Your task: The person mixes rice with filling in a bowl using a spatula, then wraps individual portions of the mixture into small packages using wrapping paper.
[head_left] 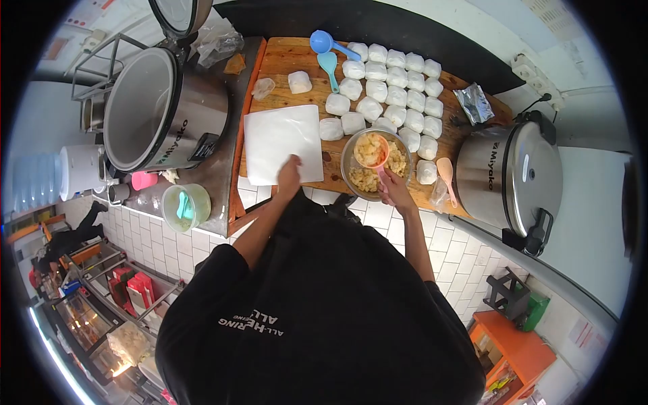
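Observation:
My right hand (395, 190) is wrapped round the handle of a pink scoop (381, 169). The scoop, full of yellowish food, is over a metal bowl (351, 181) that holds more of the same food. My left hand (289, 173) is at the lower right part of a stack of white paper sheets (280, 138); its fingers are blurred, and whether they grip a sheet is not visible. Several white wrapped packets (396, 96) stand in rows behind the bowl. One more packet (300, 82) lies above the paper.
An open cooker (196, 101) stands at the left, a closed cooker (482, 177) at the right. Blue (322, 42) and teal (328, 64) scoops lie at the wooden table's back. A pink spatula (445, 173), foil pouch (474, 103) and tub of water (196, 214) are nearby.

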Action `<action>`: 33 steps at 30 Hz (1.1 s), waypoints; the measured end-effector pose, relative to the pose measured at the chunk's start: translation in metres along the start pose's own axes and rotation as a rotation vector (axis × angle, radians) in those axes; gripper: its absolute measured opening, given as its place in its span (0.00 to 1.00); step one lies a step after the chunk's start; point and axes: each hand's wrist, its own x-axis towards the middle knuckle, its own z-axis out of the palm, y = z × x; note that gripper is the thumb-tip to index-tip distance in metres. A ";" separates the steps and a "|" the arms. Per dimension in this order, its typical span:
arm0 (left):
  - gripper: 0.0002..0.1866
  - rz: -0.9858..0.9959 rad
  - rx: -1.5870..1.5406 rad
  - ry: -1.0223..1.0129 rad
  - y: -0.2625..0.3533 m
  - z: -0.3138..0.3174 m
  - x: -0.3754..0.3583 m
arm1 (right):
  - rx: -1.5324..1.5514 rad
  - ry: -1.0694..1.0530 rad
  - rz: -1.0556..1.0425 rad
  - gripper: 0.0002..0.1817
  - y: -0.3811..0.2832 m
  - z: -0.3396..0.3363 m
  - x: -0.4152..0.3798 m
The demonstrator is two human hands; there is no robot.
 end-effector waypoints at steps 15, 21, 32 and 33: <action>0.47 0.081 0.483 -0.167 -0.111 -0.081 -0.005 | -1.278 0.273 -0.524 0.31 0.024 0.234 0.141; 0.49 0.063 0.444 -0.129 -0.107 -0.090 -0.009 | -1.576 0.222 -0.721 0.40 0.062 0.253 0.142; 0.50 0.045 0.447 -0.126 -0.108 -0.084 -0.003 | -1.490 0.260 -0.660 0.42 0.068 0.250 0.142; 0.50 0.049 0.448 -0.134 -0.107 -0.086 -0.005 | -1.513 0.259 -0.650 0.41 0.064 0.247 0.141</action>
